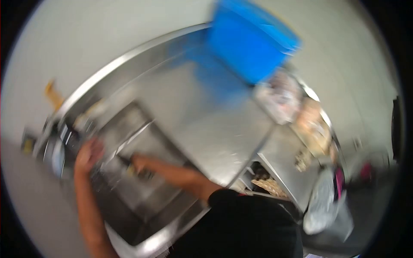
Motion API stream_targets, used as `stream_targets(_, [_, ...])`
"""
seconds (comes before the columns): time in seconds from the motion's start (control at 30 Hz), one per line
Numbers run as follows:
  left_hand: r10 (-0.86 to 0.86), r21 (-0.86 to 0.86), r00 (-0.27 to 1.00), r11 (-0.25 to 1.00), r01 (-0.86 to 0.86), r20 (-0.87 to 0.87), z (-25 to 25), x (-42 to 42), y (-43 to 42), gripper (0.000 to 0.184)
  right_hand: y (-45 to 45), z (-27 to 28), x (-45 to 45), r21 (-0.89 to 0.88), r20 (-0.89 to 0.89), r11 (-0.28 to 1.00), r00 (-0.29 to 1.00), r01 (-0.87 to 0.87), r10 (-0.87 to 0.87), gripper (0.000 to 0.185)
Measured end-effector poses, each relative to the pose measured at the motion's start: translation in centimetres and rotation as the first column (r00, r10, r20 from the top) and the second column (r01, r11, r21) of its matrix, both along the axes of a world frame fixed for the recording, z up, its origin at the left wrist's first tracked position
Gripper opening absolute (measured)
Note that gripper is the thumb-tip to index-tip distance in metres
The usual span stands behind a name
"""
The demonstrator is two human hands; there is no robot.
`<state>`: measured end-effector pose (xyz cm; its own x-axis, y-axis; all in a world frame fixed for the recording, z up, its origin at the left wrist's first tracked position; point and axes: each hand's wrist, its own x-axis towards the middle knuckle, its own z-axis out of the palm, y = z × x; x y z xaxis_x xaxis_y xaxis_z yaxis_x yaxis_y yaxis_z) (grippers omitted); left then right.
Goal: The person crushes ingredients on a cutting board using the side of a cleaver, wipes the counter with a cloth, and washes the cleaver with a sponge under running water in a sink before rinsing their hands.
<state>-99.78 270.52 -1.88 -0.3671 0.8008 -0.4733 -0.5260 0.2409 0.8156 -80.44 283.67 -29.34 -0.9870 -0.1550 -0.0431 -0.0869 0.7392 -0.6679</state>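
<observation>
Motion blur smears much of the head view. My left hand (pixel 90 153) is over the left side of a stainless steel sink (pixel 142 228), near the faucet area; its fingers are too blurred to read. Lower in the basin, my right hand (pixel 140 164) appears closed around something dark, which sticks out toward my left hand. A small yellowish patch shows just under the right hand, its kind unclear. Between the two hands runs a bright metal strip (pixel 135 136), and the basin below them glistens as if wet.
Beyond the sink stretches a steel counter (pixel 206 133) bearing a large blue bin (pixel 249 43). Right of the bin lie filled plastic bags (pixel 282 96). An open compartment (pixel 269 185) holds light brown pieces. Another plastic bag (pixel 322 206) is at far right; blurred items crowd the left edge.
</observation>
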Motion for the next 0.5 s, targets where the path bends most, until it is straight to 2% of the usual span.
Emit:
stream_targets(0.03, [-0.049, -0.145, 0.991, 0.989, 0.03, -0.125, -0.4, 0.2, -1.7, 0.059, 0.4, -2.0, -1.2, 0.034, -0.045, 0.99, 0.99, -0.134, 0.135, 0.051])
stream_targets(0.07, [-0.054, -0.134, 0.985, 0.99, 0.032, -0.162, 0.7, 1.4, -3.3, 0.06, 1.6, -1.7, -3.0, 0.198, -0.014, 0.929, 0.946, -0.314, 0.323, 0.057])
stream_targets(0.1, [-0.032, 0.046, 0.988, 0.998, 0.039, -0.149, -2.7, 0.0, -6.8, 0.057, 0.3, -10.8, -7.2, 0.284, 0.108, 0.929, 0.971, -0.237, 0.215, 0.041])
stream_targets(0.13, [0.046, -0.131, 0.982, 0.989, -0.07, -0.182, 1.1, 3.0, -6.9, 0.054, 0.2, -4.2, -6.3, 0.094, 0.274, 0.989, 0.958, -0.116, 0.086, 0.03])
stream_targets(0.17, [0.072, -0.17, 0.975, 0.979, -0.109, -0.208, 3.0, 4.6, -7.8, 0.053, 0.4, 3.5, -5.2, -0.086, 0.434, 0.992, 0.9, 0.094, -0.048, 0.021])
stream_targets(0.2, [0.079, -0.205, 0.969, 0.97, -0.128, -0.233, 4.3, 5.5, -9.3, 0.052, 0.6, 12.8, -3.9, -0.191, 0.567, 0.925, 0.806, 0.328, -0.169, 0.015])
stream_targets(0.3, [0.123, -0.225, 0.966, 0.958, -0.176, -0.229, 6.3, 7.7, -12.5, 0.05, -0.3, 14.9, -5.5, -0.252, 0.572, 0.902, 0.806, 0.351, -0.153, 0.016])
stream_targets(0.4, [0.169, -0.207, 0.95, 0.952, -0.226, -0.261, 6.7, 9.0, -16.7, 0.043, -1.3, 14.2, -8.5, -0.169, 0.592, 0.943, 0.794, 0.288, -0.136, 0.013])
stream_targets(0.43, [0.206, -0.2, 0.943, 0.944, -0.262, -0.261, 6.7, 9.5, -17.7, 0.042, -1.5, 13.9, -9.4, -0.071, 0.554, 0.98, 0.824, 0.187, -0.118, 0.012])
stream_targets(0.5, [0.226, -0.212, 0.937, 0.935, -0.286, -0.266, 6.2, 10.1, -19.1, 0.041, -1.9, 11.7, -10.3, -0.113, 0.568, 0.95, 0.803, 0.29, -0.177, 0.013])
